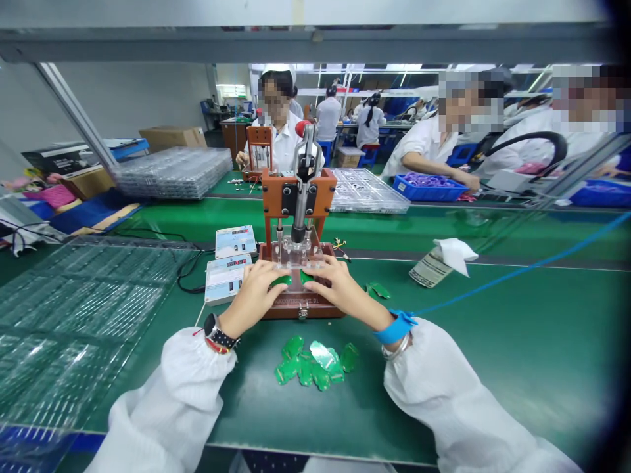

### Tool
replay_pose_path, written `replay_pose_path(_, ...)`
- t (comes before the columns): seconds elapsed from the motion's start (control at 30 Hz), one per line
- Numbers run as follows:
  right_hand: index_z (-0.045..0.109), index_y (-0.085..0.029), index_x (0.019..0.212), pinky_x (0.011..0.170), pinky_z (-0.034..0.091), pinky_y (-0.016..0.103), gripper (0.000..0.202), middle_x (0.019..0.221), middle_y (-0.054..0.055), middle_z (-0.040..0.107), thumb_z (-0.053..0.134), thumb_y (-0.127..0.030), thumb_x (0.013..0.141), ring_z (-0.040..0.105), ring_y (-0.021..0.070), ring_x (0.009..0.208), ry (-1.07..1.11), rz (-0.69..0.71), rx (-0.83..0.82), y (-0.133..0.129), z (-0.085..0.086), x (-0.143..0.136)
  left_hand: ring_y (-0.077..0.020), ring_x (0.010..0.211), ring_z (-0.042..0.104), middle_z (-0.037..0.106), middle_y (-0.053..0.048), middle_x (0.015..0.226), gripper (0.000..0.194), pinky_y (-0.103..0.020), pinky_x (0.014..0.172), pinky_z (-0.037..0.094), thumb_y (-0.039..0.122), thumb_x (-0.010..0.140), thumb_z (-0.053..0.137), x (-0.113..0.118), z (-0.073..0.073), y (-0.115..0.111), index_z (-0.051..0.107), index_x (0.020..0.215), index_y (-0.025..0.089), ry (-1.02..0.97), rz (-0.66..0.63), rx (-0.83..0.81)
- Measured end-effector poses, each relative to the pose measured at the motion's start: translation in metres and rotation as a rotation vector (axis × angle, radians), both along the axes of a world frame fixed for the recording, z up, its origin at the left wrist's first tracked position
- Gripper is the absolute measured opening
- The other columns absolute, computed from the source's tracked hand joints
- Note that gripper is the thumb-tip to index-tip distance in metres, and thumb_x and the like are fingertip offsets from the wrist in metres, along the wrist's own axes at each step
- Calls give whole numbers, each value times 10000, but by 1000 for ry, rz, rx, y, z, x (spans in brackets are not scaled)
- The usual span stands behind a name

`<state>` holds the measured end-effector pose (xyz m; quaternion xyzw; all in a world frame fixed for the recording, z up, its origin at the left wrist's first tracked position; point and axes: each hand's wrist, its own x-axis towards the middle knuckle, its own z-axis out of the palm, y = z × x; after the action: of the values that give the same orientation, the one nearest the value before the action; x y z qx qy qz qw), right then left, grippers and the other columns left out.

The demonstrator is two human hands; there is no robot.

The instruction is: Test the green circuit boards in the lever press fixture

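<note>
My left hand (259,284) is at the front of an orange toggle-clamp test fixture (300,197), with a green circuit board (282,280) between its thumb and fingers. Opposite it, my right hand (334,281) has its thumb and fingers at another green circuit board (306,276). Both boards lie at the fixture's base (296,305), below a clear plate, and my fingers partly cover them. The clamp lever with its red knob (303,129) stands upright. Nearer to me, a loose pile of green circuit boards (315,363) rests on the green table.
Two meter boxes with digital displays (227,279) stand left of the fixture. Clear plastic trays (73,315) cover the table's left side. A labelled container with white tissue (438,263) and a blue wrist cord (522,263) are at right. A co-worker (283,138) sits across the line.
</note>
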<state>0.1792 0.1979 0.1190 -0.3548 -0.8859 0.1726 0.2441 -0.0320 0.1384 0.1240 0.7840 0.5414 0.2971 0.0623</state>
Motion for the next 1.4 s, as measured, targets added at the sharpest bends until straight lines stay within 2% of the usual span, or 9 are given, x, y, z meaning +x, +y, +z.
replay_pose_path(0.2, 644, -275, 1149, 1010, 318, 558, 282, 1337, 80, 510, 604, -336, 877, 362, 314, 1291, -34, -9, 24, 2, -1, 2, -229, 1253, 431, 575, -60, 1272, 443, -473, 1056, 320, 5, 826, 408, -11, -1, 16, 640, 1134, 224, -184, -270, -85)
replay_pose_path(0.4, 653, -267, 1127, 1015, 315, 574, 270, 1336, 86, 498, 605, -347, 874, 371, 314, 1284, -13, 5, 12, 2, 0, 4, -281, 1150, 493, 617, -87, 1175, 301, -493, 988, 350, 236, 833, 628, 5, -4, 3, 615, 1131, 195, -116, 56, 25)
replay_pose_path(0.77, 664, -213, 1058, 994, 385, 542, 218, 1211, 101, 596, 567, -279, 873, 503, 291, 1180, 165, -4, 4, 11, 4, 7, -253, 1137, 521, 622, -76, 1161, 341, -456, 1011, 361, 258, 802, 688, -7, -19, 14, 607, 1129, 212, -340, -26, -59)
replay_pose_path(0.87, 651, -165, 1038, 915, 486, 462, 232, 1058, 103, 662, 509, -270, 887, 604, 251, 1031, 507, -194, 111, 30, 31, 10, -245, 1148, 526, 614, -84, 1188, 351, -432, 1023, 366, 286, 799, 676, -8, -18, 12, 609, 1130, 192, -420, -63, -67)
replay_pose_path(1.0, 620, -170, 1023, 885, 522, 389, 224, 967, 43, 667, 495, -327, 923, 637, 186, 972, 842, -235, 227, 73, 107, -11, -230, 1104, 567, 652, -77, 1130, 249, -393, 990, 406, 310, 881, 525, -17, -11, 10, 634, 1058, 174, -524, 40, 12)
replay_pose_path(1.13, 558, -91, 902, 724, 560, 315, 411, 840, 39, 625, 357, -442, 968, 685, 167, 812, 767, -48, -248, 103, 191, -58, -236, 1053, 586, 664, -86, 1088, 263, -399, 960, 418, 307, 898, 450, -48, -15, 19, 640, 1017, 169, -443, 200, 107)
replay_pose_path(1.2, 523, -53, 922, 729, 536, 276, 364, 924, 44, 605, 332, -357, 984, 681, 152, 830, 687, 74, -296, 96, 218, -74, -258, 1112, 548, 647, -96, 1138, 275, -433, 997, 374, 313, 875, 481, -69, -21, 26, 632, 1060, 177, -295, 224, 85)
replay_pose_path(1.3, 488, -126, 1096, 812, 521, 243, 195, 1063, 16, 590, 513, -111, 903, 643, 125, 946, 754, 148, 62, 57, 224, -77, -314, 1283, 397, 562, -97, 1301, 417, -499, 1058, 264, 389, 833, 568, -96, -29, 35, 569, 1213, 215, -85, 203, -78)
replay_pose_path(1.4, 463, -241, 1195, 923, 503, 275, 400, 1103, -17, 582, 559, -54, 855, 600, 121, 1010, 848, 209, 430, 7, 187, -68, -365, 1390, 197, 398, -99, 1457, 680, -535, 1087, 169, 511, 761, 645, -112, -31, 42, 446, 1358, 252, 59, 140, -223)
